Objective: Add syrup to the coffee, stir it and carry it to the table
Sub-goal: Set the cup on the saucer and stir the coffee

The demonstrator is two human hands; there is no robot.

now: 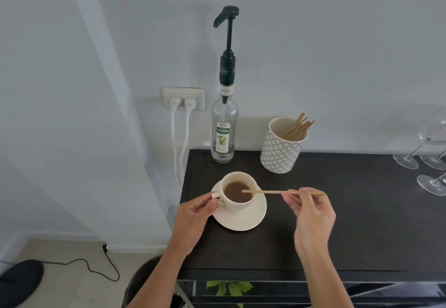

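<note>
Just below the centre of the frame a cream cup (237, 193) of brown coffee (237, 191) stood on its saucer (246, 219), near the left end of a dark counter (337, 211). The right hand (311, 213), lower right of centre, pinched a wooden stirrer (270, 192) between thumb and fingertips near its right end, the fingers closed narrowly around the stick. The stirrer's long axis ran almost level across the frame, right to left, and its free tip lay over the coffee, left of the grip; whether the tip was dipped in the liquid or only above it I could not tell. The left hand (195, 220) was the nearer one to the cup, its fingertips closed on the handle (216, 196) at the cup's left side, steadying it. By my judgement the stirring was the step in hand, and it turned on tipping the stick's left end downward into the cup while the other hand kept the cup from sliding on the saucer. Behind the cup, against the wall, stood a clear syrup bottle (223, 133) with a dark pump (228, 42); its label read "TEISSEIRE" and "MOJITO", and the neck band repeated "MOJITO". To its right a patterned pot (281, 149) held more wooden sticks (299, 126). Stemmed glasses (427, 158) stood at the right edge.
</note>
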